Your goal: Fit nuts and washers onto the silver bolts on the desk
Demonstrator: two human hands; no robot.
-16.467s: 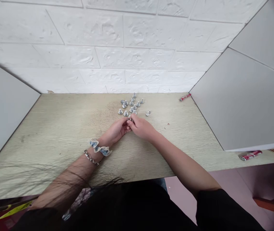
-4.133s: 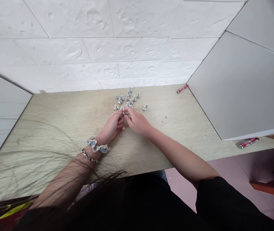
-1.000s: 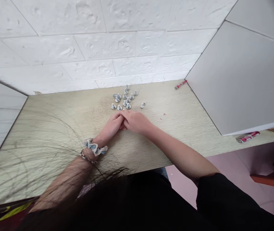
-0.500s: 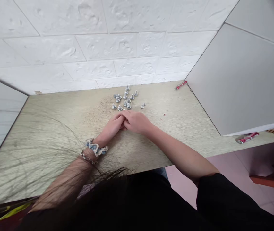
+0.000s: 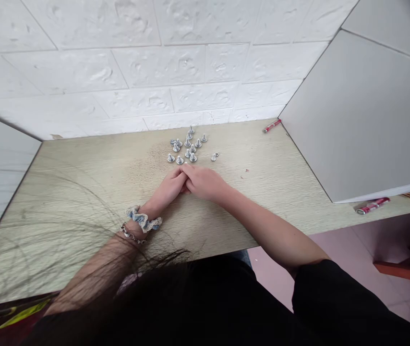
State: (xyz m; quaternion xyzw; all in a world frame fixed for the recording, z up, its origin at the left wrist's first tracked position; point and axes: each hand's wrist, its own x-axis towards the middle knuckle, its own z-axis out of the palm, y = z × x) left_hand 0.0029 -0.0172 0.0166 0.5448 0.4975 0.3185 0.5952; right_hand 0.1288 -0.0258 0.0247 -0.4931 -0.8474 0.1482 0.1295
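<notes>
My left hand (image 5: 171, 186) and my right hand (image 5: 204, 181) meet over the wooden tabletop, fingers curled inward and touching. Whatever they hold between them is hidden behind the fingers; only a tiny pale tip shows at the top of the fingers. Just beyond them stands a loose group of several small silver bolts (image 5: 192, 157) with wide round bases, most with the threaded end up. To the right of the group, one more small bolt (image 5: 213, 157) sits apart, with a little metal piece (image 5: 217, 154) beside it. A blue and white scrunchie (image 5: 143, 220) and a chain bracelet (image 5: 132, 234) circle my left wrist.
A white brick-pattern wall (image 5: 176, 67) closes off the back of the tabletop (image 5: 82, 178). Grey panels stand at the left and right (image 5: 363, 115). One red tube (image 5: 271, 126) lies in the back right corner, another red tube (image 5: 372, 205) near the front edge. Small reddish crumbs (image 5: 247, 170) lie right of my hands.
The view has tilted very slightly. My hands stay together in the same place, with only a minute shift of the fingers; the bolts have not moved.
</notes>
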